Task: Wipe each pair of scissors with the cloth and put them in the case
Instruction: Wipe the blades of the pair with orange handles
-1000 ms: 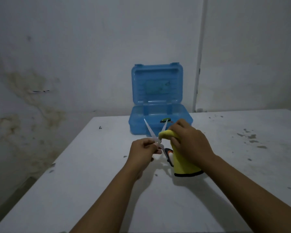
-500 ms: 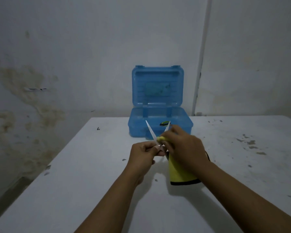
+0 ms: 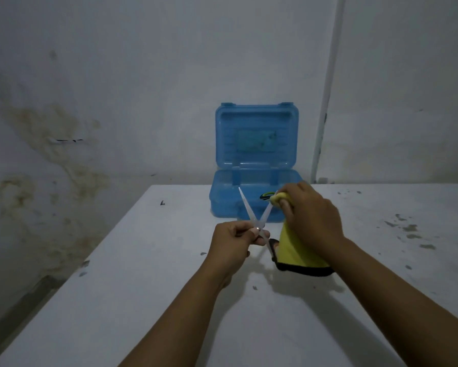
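My left hand grips a pair of scissors near the pivot, its two pale blades spread apart and pointing up and away. My right hand pinches a yellow cloth with a black hem around the tip of the right blade; the rest of the cloth hangs down. A dark scissor handle shows just below my left hand. Behind my hands stands the open blue plastic case, lid upright. A green and black scissor handle shows inside its tray.
The white table carries dark specks and stains, mostly at the right. Its left edge drops off toward a stained wall. A white pipe runs down the wall behind the case.
My right hand has slid the cloth up along the right blade, from near the pivot to its tip. The left hand has kept its hold on the scissors.
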